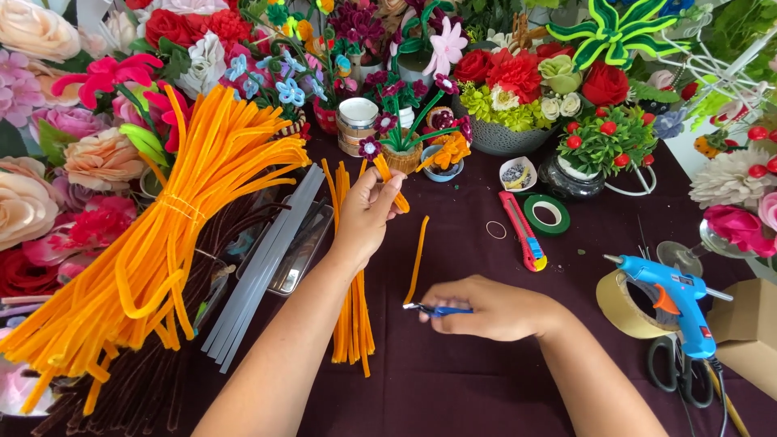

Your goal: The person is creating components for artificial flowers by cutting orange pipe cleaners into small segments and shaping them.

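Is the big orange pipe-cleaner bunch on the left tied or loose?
Tied. A thin band cinches the bunch around its middle, and the stems fan out above and below it.

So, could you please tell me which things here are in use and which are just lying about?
In use: left hand holding an orange pipe cleaner piece; right hand with blue-handled cutters; cut orange stem.
Lying about: glue gun, green tape, box cutter.

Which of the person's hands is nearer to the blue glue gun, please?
Right. The right hand lies just left of the blue glue gun; the left hand is farther, up-left.
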